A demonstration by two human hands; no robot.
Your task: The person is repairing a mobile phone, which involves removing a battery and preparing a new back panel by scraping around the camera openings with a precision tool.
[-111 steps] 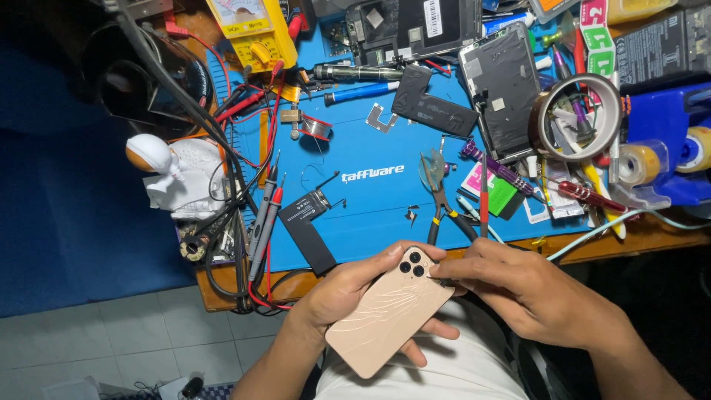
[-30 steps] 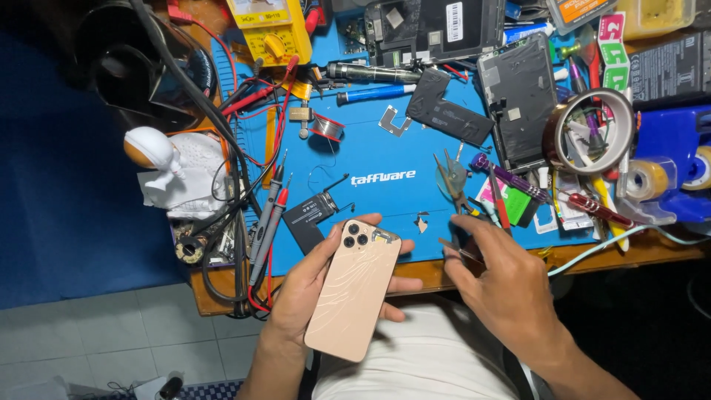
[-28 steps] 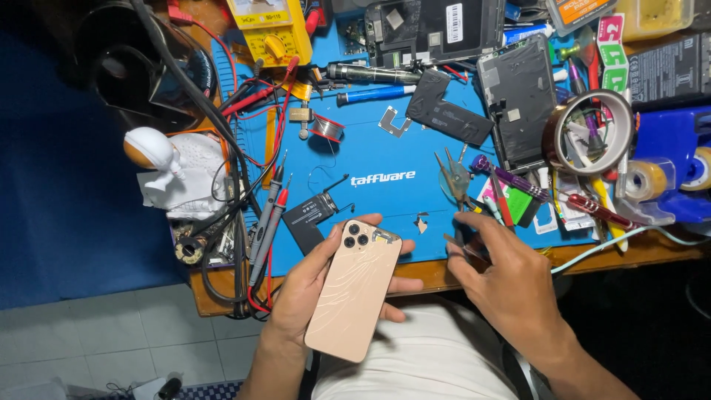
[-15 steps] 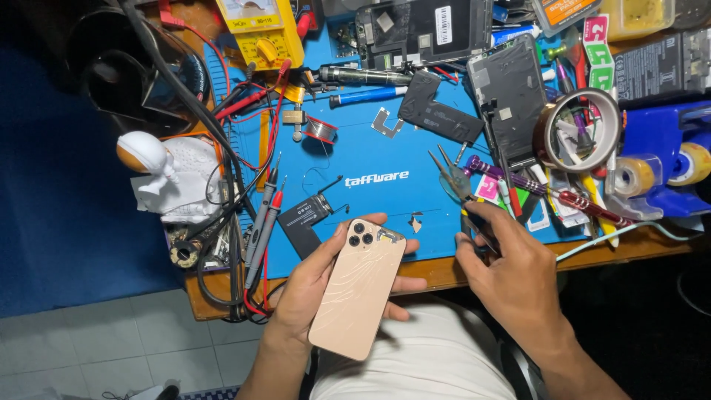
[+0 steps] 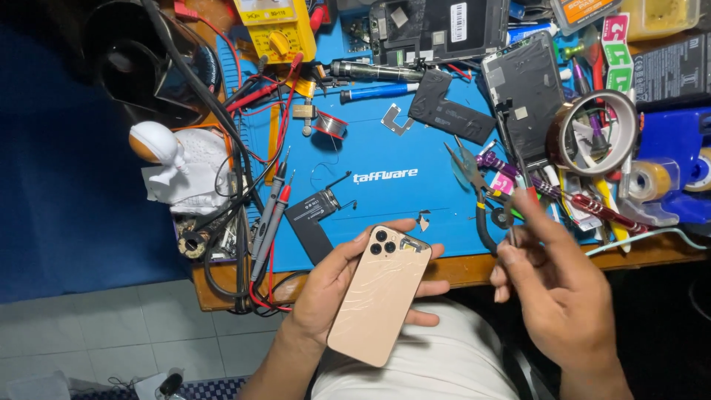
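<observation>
My left hand (image 5: 323, 290) holds a gold phone (image 5: 379, 296) back-up over my lap; its rear glass is cracked and chipped beside the camera cluster. My right hand (image 5: 563, 296) hovers at the table's front edge, right of the phone, fingers pinched on a thin metal tool (image 5: 511, 231) that looks like tweezers. Its fingertips sit just beside the black-handled pliers (image 5: 475, 189) lying on the blue work mat (image 5: 385, 141).
On the mat lie a black phone part (image 5: 315, 215), a solder spool (image 5: 329, 126), a phone screen assembly (image 5: 522, 89) and a brown tape roll (image 5: 592, 133). A yellow multimeter (image 5: 274, 30), its probes (image 5: 270, 215) and a white figurine (image 5: 159, 148) crowd the left side.
My right hand left the phone and moved right to the tools at the mat's edge, now pinching a thin tool. The left hand keeps the phone, turned more upright.
</observation>
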